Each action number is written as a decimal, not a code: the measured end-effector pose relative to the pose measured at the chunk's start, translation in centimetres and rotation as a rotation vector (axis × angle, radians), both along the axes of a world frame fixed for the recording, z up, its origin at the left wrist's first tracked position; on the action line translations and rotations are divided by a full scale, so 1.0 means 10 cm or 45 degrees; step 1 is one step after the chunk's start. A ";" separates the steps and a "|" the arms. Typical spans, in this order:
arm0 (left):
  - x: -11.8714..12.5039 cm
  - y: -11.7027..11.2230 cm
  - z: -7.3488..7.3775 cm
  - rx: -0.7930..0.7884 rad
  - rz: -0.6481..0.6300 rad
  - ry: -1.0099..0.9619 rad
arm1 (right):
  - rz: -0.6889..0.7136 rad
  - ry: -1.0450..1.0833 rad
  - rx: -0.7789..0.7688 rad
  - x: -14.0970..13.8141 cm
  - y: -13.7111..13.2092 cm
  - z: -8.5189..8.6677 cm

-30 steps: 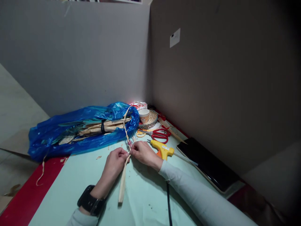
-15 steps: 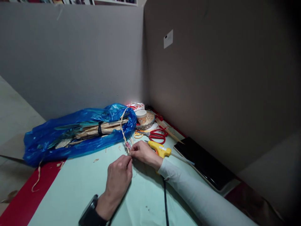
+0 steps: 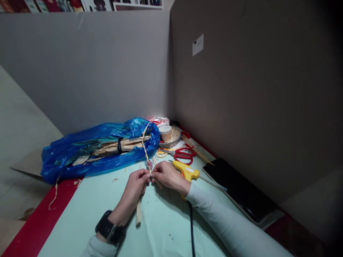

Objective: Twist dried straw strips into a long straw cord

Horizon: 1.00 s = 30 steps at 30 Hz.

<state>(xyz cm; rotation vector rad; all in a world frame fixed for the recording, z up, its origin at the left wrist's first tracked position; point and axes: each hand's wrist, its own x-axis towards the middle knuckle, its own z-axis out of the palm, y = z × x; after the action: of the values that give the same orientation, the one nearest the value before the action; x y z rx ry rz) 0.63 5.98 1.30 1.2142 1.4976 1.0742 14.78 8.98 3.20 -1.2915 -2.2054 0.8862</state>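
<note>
A long twisted cord of pale dried plant fibre (image 3: pixel 145 148) runs from the back of the table down to my hands. My left hand (image 3: pixel 137 182) pinches its near end, and a flat loose strip (image 3: pixel 138 213) hangs below that hand. Close against it, my right hand (image 3: pixel 169 175) pinches the same cord, with a short strip end showing under the fingers. Just beyond the fingertips a small pinkish piece (image 3: pixel 150 164) sits at the cord; its kind is unclear. Right of my right hand lies a yellow glue gun (image 3: pixel 186 170) with a glue stick in its back.
A blue plastic bag (image 3: pixel 66 157) holds a tied bundle of dried strips (image 3: pixel 131 144) at the left. Behind my hands are red-handled scissors (image 3: pixel 184 156), a paper cup (image 3: pixel 165 133) and a woven basket (image 3: pixel 175 137). A black flat tray-like object (image 3: pixel 241 189) lies along the right wall.
My left hand has moved up and turned, meeting the right fingers at the cord. The loose strip below it now shows. The whole view has shifted slightly.
</note>
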 end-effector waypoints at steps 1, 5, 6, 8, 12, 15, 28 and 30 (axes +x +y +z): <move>-0.01 0.00 -0.02 -0.003 0.012 -0.008 | -0.025 -0.052 0.049 0.01 -0.03 0.02; -0.05 -0.01 -0.06 0.019 0.079 -0.009 | -0.118 -0.255 0.242 -0.02 -0.18 0.09; -0.05 -0.01 -0.06 0.033 0.098 -0.011 | -0.115 -0.291 0.278 -0.04 -0.22 0.10; -0.04 -0.04 -0.06 0.053 0.127 -0.033 | -0.085 -0.344 0.332 -0.09 -0.30 0.12; -0.04 -0.10 -0.02 -0.008 0.141 -0.145 | 0.044 -0.393 0.388 -0.18 -0.48 0.08; -0.07 -0.12 0.02 -0.093 0.117 -0.252 | 0.151 -0.424 0.409 -0.19 -0.53 0.06; -0.14 -0.11 0.06 -0.164 0.048 -0.397 | -0.025 -0.105 0.149 0.01 -0.12 0.17; -0.13 -0.12 0.08 -0.160 0.045 -0.361 | 0.055 -0.048 0.067 -0.02 -0.07 0.13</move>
<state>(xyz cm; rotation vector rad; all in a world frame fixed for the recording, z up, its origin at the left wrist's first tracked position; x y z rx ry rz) -0.62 4.80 2.12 0.9099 1.3487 1.1073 14.60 8.25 4.50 -1.2498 -2.2781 0.8206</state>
